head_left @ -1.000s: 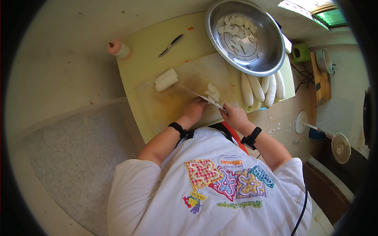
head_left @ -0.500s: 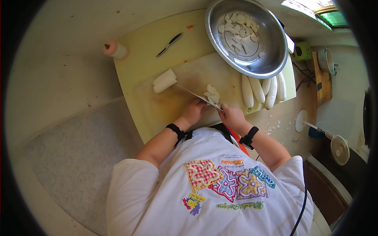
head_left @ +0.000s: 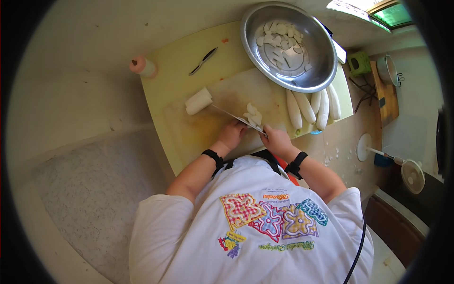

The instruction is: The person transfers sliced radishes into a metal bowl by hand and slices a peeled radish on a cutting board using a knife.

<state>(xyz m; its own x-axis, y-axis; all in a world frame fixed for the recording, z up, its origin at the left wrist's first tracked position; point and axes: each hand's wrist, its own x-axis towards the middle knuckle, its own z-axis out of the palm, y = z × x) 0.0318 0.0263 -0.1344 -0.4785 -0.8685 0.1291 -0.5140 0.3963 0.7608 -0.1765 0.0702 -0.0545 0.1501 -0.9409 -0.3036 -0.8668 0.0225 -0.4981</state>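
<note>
My right hand is closed round the handle of a kitchen knife, its long thin blade pointing away to the left over a cutting board. My left hand lies by the near side of the blade with fingers curled; what is under them is mostly hidden. Just beyond the blade is a small heap of white slices, which look like white radish. Two thick white radish pieces lie side by side near the blade's tip.
A large steel basin holding white slices stands at the back right. Several whole peeled white radishes lie below it. Farther back are a peeler-like tool and a pink-topped bottle. A fan stands right of the table.
The whole view has shifted slightly, with the table and basin a little differently placed in it. Both hands, the knife and the slices keep nearly the same arrangement.
</note>
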